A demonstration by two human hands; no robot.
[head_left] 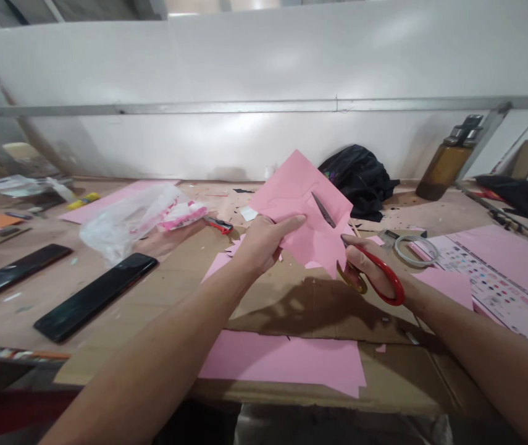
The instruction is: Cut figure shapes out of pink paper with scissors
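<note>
From my head camera, my left hand [264,238] pinches a pink paper sheet [303,210] held up over the middle of the bench [175,290]. My right hand [370,266] grips red-handled scissors [360,253], blades biting into the sheet's right side. Two dark phones [97,296] lie far left.

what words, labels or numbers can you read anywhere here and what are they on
None can be read.
Printed chart sheet: rows of small coloured marks and print, too small and blurred.
Plastic packet: pink and white print, blurred.
Red-handled scissors, pink paper, two dark phones: no visible text.
</note>
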